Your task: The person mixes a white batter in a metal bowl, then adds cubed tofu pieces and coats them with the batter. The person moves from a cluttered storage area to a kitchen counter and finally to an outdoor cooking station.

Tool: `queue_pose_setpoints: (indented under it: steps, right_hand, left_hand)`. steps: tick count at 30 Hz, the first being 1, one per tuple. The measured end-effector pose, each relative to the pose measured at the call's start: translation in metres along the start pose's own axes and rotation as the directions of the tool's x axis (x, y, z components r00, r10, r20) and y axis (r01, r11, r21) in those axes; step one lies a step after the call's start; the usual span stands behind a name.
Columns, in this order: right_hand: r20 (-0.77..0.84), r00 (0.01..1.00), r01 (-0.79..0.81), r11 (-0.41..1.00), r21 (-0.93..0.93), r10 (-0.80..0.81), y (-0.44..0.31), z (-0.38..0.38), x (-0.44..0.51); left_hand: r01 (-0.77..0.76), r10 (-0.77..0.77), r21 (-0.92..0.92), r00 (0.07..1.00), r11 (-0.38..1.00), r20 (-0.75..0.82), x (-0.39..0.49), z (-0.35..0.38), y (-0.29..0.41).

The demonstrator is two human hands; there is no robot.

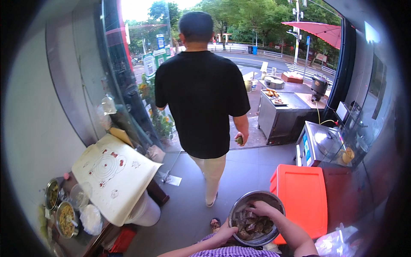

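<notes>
A round stainless-steel bowl (272, 196) is tilted in front of my body. Its rim is gripped at the near left by my left hand (226, 232). Chunks of dark brown food (255, 225) lie inside the bowl. My right hand (262, 209) reaches into it, fingers pointing down at the pieces near the far side. Whether the fingers hold a piece is not clear. A purple checked apron (234, 252) shows below the bowl.
An orange-red lidded bin (300, 199) stands right of the bowl. A person in a black shirt (199, 102) is ahead, back turned, at the doorway. Left is a table with a pale mat (112, 180) and food bowls (66, 220). Steel counters (285, 112) stand outside.
</notes>
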State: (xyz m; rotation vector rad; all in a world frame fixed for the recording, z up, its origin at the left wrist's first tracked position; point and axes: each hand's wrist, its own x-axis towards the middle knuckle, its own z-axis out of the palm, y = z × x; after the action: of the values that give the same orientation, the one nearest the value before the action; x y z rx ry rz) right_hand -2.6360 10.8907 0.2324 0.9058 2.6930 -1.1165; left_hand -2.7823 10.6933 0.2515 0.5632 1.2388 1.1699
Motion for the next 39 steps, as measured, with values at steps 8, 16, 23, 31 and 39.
queue_pose_setpoints:
  steps: [8, 16, 23, 31, 39]
  right_hand:
    - [-0.222, 0.975, 0.056, 0.947, 0.317, 0.017, 0.061, -0.154, 0.099]
    - [-0.403, 0.860, -0.323, 0.946, 0.042, 0.311, 0.183, -0.276, 0.168]
    - [-0.235, 0.903, -0.236, 0.871, 0.431, 0.361, 0.309, -0.375, 0.293]
    - [-0.547, 0.816, -0.192, 0.980, 0.050, 0.187, 0.421, -0.528, 0.393]
    - [-0.378, 0.851, -0.281, 0.924, 0.260, 0.365, 0.536, -0.682, 0.499]
  left_hand:
    - [0.007, -0.005, -0.007, 0.969, 1.000, 0.249, 0.216, 0.006, 0.112]
    - [0.183, -0.175, -0.003, 0.945, 0.983, 0.277, 0.388, 0.041, 0.224]
    - [0.252, -0.295, 0.201, 0.929, 0.947, 0.224, 0.580, 0.082, 0.265]
    - [0.243, -0.263, 0.114, 0.940, 0.963, 0.217, 0.756, 0.170, 0.377]
    - [0.030, -0.032, 0.015, 0.984, 0.999, 0.176, 0.927, 0.218, 0.427]
